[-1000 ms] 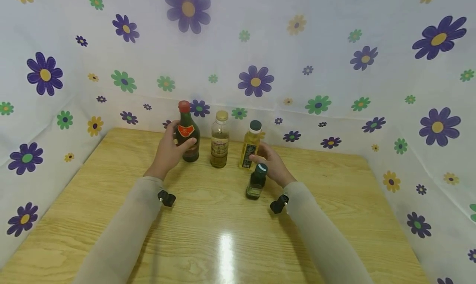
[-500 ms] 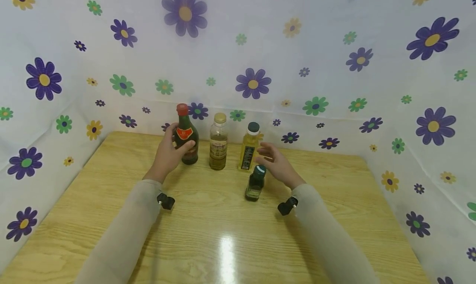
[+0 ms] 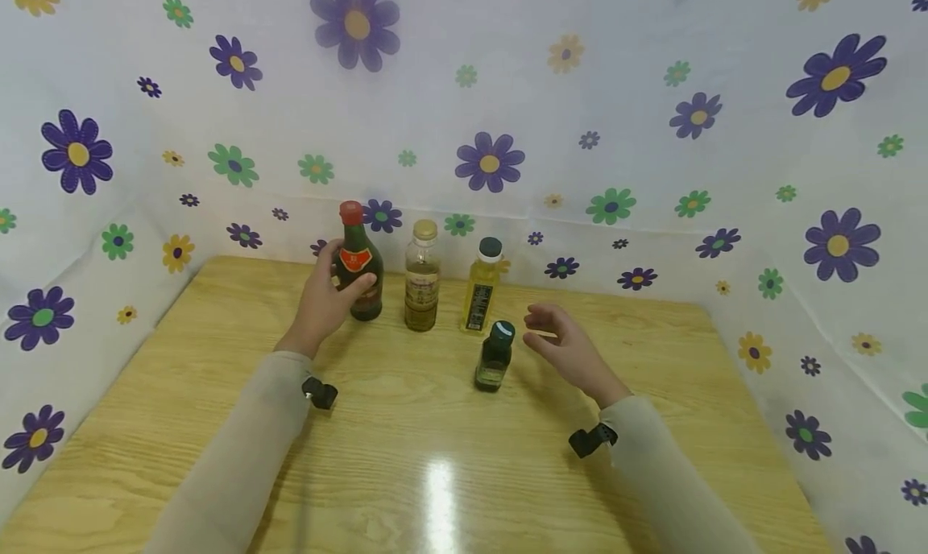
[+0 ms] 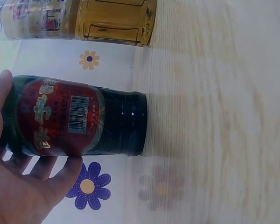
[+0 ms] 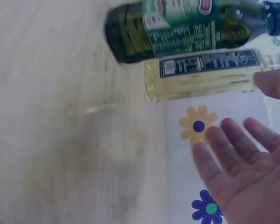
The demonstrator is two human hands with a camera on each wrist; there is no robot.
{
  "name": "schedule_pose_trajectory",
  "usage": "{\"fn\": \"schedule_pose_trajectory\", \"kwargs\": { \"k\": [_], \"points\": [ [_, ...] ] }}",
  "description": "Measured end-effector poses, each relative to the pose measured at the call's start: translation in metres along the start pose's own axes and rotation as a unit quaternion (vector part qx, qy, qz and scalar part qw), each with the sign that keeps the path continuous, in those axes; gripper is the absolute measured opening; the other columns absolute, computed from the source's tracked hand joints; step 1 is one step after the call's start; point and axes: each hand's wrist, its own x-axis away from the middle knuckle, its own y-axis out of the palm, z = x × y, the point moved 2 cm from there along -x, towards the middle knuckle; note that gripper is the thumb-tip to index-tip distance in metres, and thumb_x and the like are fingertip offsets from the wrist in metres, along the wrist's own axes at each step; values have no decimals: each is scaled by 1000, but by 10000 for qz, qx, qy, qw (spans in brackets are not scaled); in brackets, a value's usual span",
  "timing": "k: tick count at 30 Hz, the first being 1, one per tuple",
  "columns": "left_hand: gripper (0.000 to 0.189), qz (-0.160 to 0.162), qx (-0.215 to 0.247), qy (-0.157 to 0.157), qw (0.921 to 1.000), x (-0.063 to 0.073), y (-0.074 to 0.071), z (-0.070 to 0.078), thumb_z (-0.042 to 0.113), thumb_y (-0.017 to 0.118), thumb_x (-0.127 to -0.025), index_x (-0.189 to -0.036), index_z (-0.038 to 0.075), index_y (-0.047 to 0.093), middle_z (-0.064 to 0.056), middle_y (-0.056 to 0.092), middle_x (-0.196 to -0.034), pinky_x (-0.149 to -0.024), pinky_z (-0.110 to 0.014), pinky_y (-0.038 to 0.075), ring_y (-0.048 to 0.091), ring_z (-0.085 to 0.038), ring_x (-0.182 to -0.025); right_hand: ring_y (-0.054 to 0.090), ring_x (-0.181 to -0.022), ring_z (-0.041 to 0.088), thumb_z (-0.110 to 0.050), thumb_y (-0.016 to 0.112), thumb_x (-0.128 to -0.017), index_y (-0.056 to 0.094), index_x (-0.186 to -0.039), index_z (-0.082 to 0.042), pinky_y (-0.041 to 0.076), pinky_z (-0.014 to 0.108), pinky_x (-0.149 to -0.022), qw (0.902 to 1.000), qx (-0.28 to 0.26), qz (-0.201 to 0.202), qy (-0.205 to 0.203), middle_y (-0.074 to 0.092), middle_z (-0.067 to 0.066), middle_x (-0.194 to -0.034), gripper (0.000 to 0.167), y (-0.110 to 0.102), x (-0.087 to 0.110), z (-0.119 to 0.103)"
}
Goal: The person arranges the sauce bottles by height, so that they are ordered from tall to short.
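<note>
A dark green bottle (image 3: pixel 355 260) with a red cap and red label stands upright at the back left of the table. My left hand (image 3: pixel 319 304) holds it, thumb in front and fingers round its far side; the left wrist view shows the bottle's barcode label (image 4: pixel 67 116). Relaxed and holding nothing, my right hand (image 3: pixel 573 349) hovers to the right of a small dark green bottle (image 3: pixel 490 365) with a dark green cap. Behind that one stands a bottle of yellow oil (image 3: pixel 478 288). The right wrist view shows the right hand's fingers (image 5: pixel 233 144) spread apart from both bottles.
A clear bottle (image 3: pixel 421 296) with a yellow cap and amber liquid stands between the red-capped bottle and the oil. All stand on a wooden table (image 3: pixel 391 449). Flower-printed white cloth (image 3: pixel 435 95) hangs behind the table and along its sides.
My right hand has let go of the yellow oil bottle and moved right and toward me, away from the bottles. The left hand keeps its grip on the red-capped bottle.
</note>
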Motion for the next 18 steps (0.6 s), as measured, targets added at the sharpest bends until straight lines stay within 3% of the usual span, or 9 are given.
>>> {"fn": "schedule_pose_trajectory", "kwargs": {
  "k": [5, 13, 18],
  "points": [
    [87, -9, 43, 19, 10000, -1, 0, 3, 47, 74, -94, -161, 20, 27, -16, 48, -153, -114, -65, 38, 45, -42, -141, 50, -137, 37, -18, 68, -102, 43, -149, 1, 45, 51, -114, 9993, -56, -330, 191, 51, 22, -145, 57, 11, 13, 3],
    [90, -30, 103, -87, 9999, -3, -1, 1, 49, 75, -93, -162, 22, 25, -15, 46, -155, -115, -65, 38, 44, -42, -143, 50, -136, 37, -9, 68, -97, 47, -146, -5, 43, 54, -115, 9980, -202, -556, -201, 53, 17, -144, 53, 30, 15, -1],
    [91, -67, 79, -114, 9999, -2, -2, -2, 50, 75, -93, -163, 21, 24, -16, 46, -155, -114, -65, 38, 43, -43, -143, 53, -132, 36, -8, 74, -93, 47, -144, -4, 46, 53, -112, 9977, -141, -632, -213, 57, 16, -139, 58, 43, 14, -6]
  ]
}}
